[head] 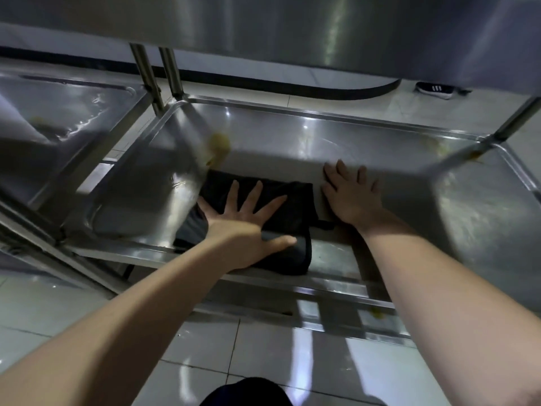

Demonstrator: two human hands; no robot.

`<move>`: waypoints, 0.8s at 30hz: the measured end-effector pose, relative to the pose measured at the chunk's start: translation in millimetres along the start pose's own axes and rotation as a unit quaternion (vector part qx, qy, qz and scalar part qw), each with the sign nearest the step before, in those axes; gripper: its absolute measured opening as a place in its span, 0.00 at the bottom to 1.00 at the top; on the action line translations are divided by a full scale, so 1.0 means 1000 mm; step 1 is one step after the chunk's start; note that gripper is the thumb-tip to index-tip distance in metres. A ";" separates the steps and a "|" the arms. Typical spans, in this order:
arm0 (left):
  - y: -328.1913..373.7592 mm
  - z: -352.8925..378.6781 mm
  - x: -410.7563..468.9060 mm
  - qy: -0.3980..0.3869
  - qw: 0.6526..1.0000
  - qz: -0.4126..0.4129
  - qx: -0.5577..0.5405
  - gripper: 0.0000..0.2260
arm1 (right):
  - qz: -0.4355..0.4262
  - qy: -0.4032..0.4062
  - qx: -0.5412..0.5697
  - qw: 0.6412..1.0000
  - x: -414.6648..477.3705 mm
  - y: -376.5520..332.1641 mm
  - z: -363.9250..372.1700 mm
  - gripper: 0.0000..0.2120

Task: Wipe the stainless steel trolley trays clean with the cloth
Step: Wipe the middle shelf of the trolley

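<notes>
A black cloth [292,206] lies flat in the lower stainless steel tray [322,136] of the trolley. My left hand [248,224] presses flat on the cloth with fingers spread, thumb over its near edge. My right hand [351,194] rests flat on the bare tray floor just right of the cloth, fingers apart, holding nothing. Yellowish smears [218,143] mark the tray's left wall, and more smears [474,155] sit near the right post. The upper tray [292,30] hangs over the scene and hides the far part.
A second steel trolley tray [67,112] stands to the left, wet and streaked. Upright posts [152,80] rise at the far left corner and a slanted post [509,121] at the right. White tiled floor [263,347] lies below. A dark shoe [436,89] sits far right.
</notes>
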State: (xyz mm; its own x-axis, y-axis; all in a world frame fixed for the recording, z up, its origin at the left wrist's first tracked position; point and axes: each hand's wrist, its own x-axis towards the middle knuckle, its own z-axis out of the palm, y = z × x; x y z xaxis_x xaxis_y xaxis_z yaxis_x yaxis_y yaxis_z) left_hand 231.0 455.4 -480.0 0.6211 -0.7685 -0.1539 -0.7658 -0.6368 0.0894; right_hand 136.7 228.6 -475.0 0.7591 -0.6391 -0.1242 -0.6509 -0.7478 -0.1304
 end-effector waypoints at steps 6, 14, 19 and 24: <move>-0.008 -0.009 0.082 0.027 0.999 0.026 0.002 0.36 | 0.006 0.041 -0.030 0.999 -0.007 -0.003 0.013 0.25; 0.025 -0.034 0.162 0.036 0.999 0.030 0.006 0.34 | 0.017 0.081 -0.032 0.996 0.000 -0.001 0.020 0.26; 0.013 -0.028 0.130 0.024 0.999 0.040 0.008 0.37 | 0.016 0.069 -0.024 0.997 0.001 0.001 0.018 0.26; -0.024 -0.018 0.051 -0.004 1.000 0.030 0.010 0.40 | 0.012 0.050 -0.014 0.999 -0.004 -0.002 0.011 0.26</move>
State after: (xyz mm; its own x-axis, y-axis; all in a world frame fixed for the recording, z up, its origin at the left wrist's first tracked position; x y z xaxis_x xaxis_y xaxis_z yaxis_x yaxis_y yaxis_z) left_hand 284.0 430.4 -472.3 0.5732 -0.8041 -0.1576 -0.8044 -0.5888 0.0784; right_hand 135.0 234.8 -484.9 0.7414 -0.6705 -0.0273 -0.6694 -0.7361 -0.1001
